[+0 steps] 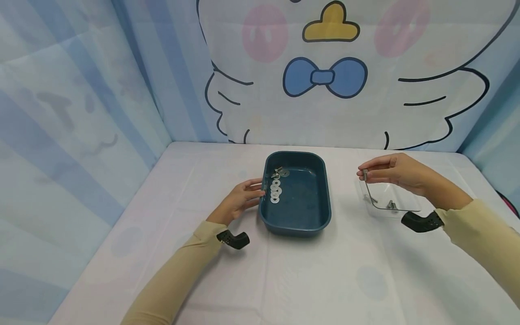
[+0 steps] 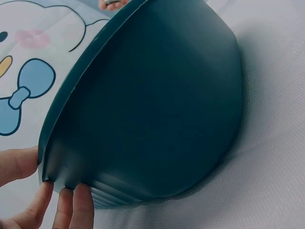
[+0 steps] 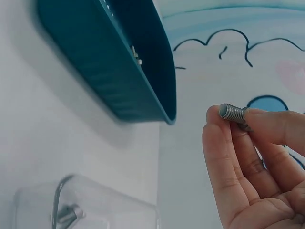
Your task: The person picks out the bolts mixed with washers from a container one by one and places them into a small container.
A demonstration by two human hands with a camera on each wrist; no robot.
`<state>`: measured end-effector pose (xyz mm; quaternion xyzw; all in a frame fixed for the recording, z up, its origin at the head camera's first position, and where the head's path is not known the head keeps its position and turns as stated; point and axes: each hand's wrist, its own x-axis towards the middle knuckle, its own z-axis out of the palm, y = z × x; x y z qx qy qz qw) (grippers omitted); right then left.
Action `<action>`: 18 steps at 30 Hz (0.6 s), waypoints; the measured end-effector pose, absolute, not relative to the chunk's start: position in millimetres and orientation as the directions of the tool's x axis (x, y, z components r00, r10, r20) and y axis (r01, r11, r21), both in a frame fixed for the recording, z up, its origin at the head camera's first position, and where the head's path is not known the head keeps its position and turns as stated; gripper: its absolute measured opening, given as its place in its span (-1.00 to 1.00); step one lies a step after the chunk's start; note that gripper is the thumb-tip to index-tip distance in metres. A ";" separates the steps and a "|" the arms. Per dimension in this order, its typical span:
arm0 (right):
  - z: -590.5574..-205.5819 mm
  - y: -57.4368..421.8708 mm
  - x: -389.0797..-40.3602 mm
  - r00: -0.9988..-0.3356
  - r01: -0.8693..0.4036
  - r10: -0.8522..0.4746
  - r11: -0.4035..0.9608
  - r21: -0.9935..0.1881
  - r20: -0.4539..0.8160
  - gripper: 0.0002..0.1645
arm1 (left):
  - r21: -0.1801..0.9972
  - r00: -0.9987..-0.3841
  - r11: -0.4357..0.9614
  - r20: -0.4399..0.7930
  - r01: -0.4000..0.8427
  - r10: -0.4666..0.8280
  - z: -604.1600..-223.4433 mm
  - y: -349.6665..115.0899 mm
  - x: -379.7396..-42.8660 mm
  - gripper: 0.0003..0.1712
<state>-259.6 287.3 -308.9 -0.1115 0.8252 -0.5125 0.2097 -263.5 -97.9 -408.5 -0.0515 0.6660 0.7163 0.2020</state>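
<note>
A dark teal tray (image 1: 302,228) stands on the table. My left hand (image 1: 243,198) grips its left rim, thumb at the edge and fingertips against the outer wall (image 2: 143,109). Inside, along the left wall, lie several flat washers (image 1: 275,189), with a few small metal bolts (image 1: 278,172) at their far end. To the right, my right hand (image 1: 400,174) pinches a short bolt (image 3: 233,113) between thumb and fingers, its threaded end showing. That hand is raised over a clear plastic box (image 3: 119,205), in which other bolts (image 1: 391,205) lie.
A pale cloth (image 1: 227,280) covers the table. The clear box sits right of the teal tray, with a gap between them. Behind the table hangs a curtain (image 1: 325,122) with a cartoon print, and another curtain (image 1: 81,135) hangs at the left.
</note>
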 end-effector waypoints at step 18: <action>-326.5 360.5 -262.6 -0.922 0.076 -0.323 0.393 -0.916 -0.215 -0.73 | 0.934 -0.915 -0.035 -0.341 -0.356 0.216 -408.1 -97.0 -263.1 -0.41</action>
